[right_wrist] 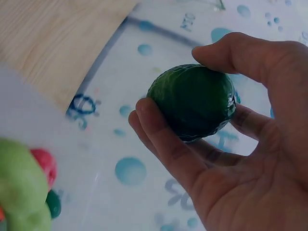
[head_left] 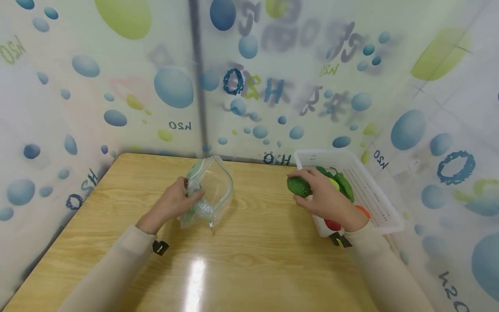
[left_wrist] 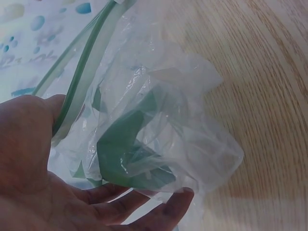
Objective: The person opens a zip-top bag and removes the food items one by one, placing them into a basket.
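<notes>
In the head view my left hand (head_left: 177, 201) grips a clear zip bag (head_left: 218, 186) with green print, holding it upright over the table, its mouth spread wide. From the left wrist, the green zip strip (left_wrist: 84, 77) runs past the thumb, and the fingers lie along the crumpled plastic (left_wrist: 192, 144). My right hand (head_left: 327, 201) holds a dark green, bumpy avocado (head_left: 299, 186) beside the basket's left side. The right wrist view shows the avocado (right_wrist: 192, 101) pinched between thumb and fingers.
A white slatted plastic basket (head_left: 376, 197) stands at the table's right side. It holds a green pepper (head_left: 345, 186), a red item (head_left: 332, 224) and other produce, partly behind my right arm. Patterned curtains (head_left: 249, 112) enclose the wooden table (head_left: 257, 247) at the back and sides.
</notes>
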`<state>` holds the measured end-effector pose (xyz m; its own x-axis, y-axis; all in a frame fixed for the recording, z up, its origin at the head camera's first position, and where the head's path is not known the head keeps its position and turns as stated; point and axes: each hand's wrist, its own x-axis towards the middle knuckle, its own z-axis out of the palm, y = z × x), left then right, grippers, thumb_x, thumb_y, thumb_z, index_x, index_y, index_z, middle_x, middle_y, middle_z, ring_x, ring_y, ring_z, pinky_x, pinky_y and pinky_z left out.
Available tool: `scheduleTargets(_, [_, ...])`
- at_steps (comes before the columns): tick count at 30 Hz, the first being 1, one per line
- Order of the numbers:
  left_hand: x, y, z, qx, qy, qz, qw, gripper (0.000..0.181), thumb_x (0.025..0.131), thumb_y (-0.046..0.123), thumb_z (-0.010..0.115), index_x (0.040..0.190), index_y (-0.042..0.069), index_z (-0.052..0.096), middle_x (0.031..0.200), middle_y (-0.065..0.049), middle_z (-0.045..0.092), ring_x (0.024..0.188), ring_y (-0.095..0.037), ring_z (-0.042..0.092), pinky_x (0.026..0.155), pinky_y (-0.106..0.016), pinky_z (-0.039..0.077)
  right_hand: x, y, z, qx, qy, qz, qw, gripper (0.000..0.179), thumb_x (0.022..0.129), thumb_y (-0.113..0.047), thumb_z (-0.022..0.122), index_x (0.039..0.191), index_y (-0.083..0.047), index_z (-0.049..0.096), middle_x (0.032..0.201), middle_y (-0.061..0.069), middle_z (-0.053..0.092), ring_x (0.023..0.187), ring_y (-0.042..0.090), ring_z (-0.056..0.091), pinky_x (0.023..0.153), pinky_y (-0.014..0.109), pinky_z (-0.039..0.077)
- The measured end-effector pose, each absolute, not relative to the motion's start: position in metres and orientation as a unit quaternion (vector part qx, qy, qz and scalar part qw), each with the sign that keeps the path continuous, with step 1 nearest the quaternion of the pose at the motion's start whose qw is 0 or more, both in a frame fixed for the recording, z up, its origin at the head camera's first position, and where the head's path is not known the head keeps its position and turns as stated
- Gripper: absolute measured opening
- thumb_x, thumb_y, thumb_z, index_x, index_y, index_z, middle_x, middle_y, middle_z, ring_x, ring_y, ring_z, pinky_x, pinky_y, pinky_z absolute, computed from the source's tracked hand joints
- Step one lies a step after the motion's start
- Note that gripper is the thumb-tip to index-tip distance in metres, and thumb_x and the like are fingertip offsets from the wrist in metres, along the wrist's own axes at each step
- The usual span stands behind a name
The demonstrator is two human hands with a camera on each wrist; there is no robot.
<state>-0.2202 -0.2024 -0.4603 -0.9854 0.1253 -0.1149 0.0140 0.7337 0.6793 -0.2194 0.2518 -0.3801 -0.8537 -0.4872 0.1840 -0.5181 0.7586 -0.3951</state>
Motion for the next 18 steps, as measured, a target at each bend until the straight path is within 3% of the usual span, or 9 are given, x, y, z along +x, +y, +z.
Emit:
scheduleTargets(7, [-0.221, -0.204, -0.463, 0.043, 0.928, 0.363, 0.072, 0.091, 0.118, 0.048, 0.065, 0.165, -0.024, 0.034, 0.153, -0.050, 0.060, 0.116, -0.048, 0.081, 0.085, -0.048, 0.071, -0.211, 0.290, -0.390, 0.213, -0.953, 0.208, 0.061, 0.053, 0.104, -0.013, 0.085, 0.154, -0.010, 0.069, 0.154, 0.026, 0.070, 0.136, 0.048, 0.071, 0.109, 0.070, 0.063])
scheduleTargets(18, [-0.220, -0.204, -0.461, 0.045, 0.931, 0.355, 0.067, 0.091, 0.119, 0.049, 0.063, 0.165, -0.024, 0.034, 0.157, -0.049, 0.057, 0.134, -0.058, 0.072, 0.103, -0.061, 0.068, -0.205, 0.316, -0.404, 0.148, -0.967, 0.206, 0.030, 0.054, 0.104, -0.016, 0.084, 0.155, -0.009, 0.068, 0.149, 0.027, 0.070, 0.126, 0.045, 0.068, 0.111, 0.073, 0.061])
